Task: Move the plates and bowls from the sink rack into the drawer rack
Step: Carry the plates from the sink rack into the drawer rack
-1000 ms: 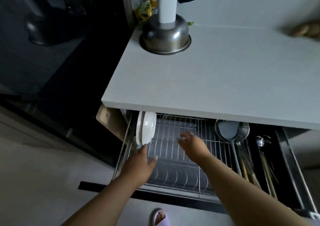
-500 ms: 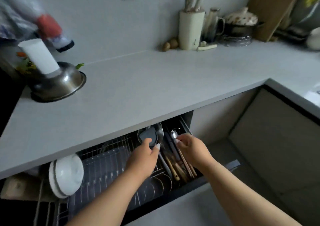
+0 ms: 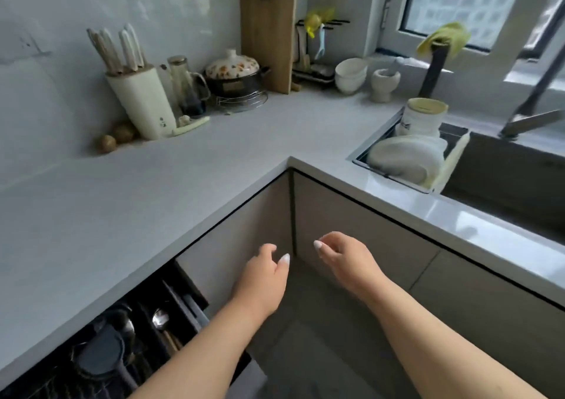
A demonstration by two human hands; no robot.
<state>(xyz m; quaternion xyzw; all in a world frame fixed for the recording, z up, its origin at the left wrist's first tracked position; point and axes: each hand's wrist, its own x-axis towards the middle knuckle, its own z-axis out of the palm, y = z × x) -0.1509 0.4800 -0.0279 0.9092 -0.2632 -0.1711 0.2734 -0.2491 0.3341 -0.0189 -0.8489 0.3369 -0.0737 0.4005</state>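
Both hands, left hand (image 3: 260,279) & right hand (image 3: 345,258), are now pulled out of the drawer rack (image 3: 101,356), loosely curled, nothing gripped. View is swung toward the sink rack (image 3: 360,154), where plates (image 3: 403,157) are stacked w/ a bowl; next pickup is likely being set up.

A knife block (image 3: 141,105) stands beside a flowered casserole pot (image 3: 234,73). A wooden cutting board (image 3: 268,38) leans against the wall.
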